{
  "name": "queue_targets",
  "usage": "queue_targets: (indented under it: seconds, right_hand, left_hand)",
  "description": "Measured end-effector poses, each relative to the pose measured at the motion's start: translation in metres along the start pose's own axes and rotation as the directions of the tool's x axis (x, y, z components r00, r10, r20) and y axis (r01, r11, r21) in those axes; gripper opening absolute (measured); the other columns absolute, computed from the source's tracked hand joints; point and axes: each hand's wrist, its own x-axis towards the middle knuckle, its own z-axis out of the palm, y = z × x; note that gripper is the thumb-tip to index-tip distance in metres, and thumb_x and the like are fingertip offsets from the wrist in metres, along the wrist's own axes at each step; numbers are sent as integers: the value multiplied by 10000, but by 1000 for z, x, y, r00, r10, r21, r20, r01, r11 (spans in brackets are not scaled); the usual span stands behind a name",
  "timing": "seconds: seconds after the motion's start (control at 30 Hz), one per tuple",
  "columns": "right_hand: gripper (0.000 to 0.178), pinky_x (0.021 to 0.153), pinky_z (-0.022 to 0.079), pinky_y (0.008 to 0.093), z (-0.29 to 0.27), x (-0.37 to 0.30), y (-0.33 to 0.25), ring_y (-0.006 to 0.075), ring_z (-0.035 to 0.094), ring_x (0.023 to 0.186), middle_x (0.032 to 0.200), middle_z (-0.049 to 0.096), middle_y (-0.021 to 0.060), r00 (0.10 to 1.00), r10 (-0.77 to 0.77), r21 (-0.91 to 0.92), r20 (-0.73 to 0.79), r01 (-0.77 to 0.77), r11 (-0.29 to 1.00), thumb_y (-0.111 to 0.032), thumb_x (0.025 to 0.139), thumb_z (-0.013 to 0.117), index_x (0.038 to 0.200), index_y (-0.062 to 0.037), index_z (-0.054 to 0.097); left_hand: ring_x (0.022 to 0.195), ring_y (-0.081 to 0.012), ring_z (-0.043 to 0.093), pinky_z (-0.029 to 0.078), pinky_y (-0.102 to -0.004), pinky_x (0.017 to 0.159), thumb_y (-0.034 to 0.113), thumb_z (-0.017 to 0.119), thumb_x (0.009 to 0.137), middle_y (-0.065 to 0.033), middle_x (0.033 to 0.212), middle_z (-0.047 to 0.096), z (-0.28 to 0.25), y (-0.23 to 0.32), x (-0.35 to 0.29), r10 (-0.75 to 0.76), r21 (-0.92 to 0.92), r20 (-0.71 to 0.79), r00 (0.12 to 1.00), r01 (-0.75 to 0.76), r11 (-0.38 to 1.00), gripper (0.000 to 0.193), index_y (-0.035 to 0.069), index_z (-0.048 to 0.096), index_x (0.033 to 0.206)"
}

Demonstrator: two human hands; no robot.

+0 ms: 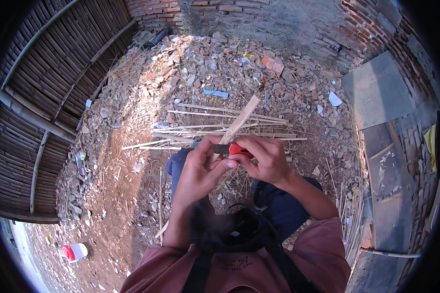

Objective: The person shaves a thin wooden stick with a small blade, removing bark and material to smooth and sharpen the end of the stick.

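My right hand (pixel 265 157) is closed around the red handle (pixel 240 151) of a short knife, whose dark blade (pixel 221 149) points left. My left hand (pixel 200 171) pinches the lower end of a flat, pale strip of bamboo or wood (pixel 243 116) that slants up and to the right. The blade lies across this strip near its lower end, close to my left fingers and thumb. Both hands meet above my knees. Just beyond them, several thin split strips (pixel 200 132) lie roughly side by side on the ground.
Broken brick and stone rubble (pixel 205 63) covers the ground up to a brick wall (pixel 259 19). A bamboo slat wall (pixel 44 63) stands at left. Boards (pixel 380 90) lean at right. A white tub with a red lid (pixel 81 250) sits at lower left.
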Motion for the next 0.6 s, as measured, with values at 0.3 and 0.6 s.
queue_targets:
  seconds: [0.3,0.6]
  right_hand:
    - [286,597,593,360,-3,5,-7,226,764,721,897,760,45,999,24,-49,-26,-25,999,-272,937,834,1123,-83,727]
    - [296,541,574,335,-2,4,-7,193,750,661,863,763,39,996,69,-124,-58,-75,989,-305,954,835,1126,-86,733]
  left_hand:
    - [832,-12,562,458,-203,687,144,754,1057,44,928,664,0,-4,1,46,437,-30,999,-29,899,209,-4,675,1180]
    - [599,-64,478,408,-283,560,225,783,1034,-76,713,683,12,-16,9,158,428,-132,978,-88,900,245,7,714,1121]
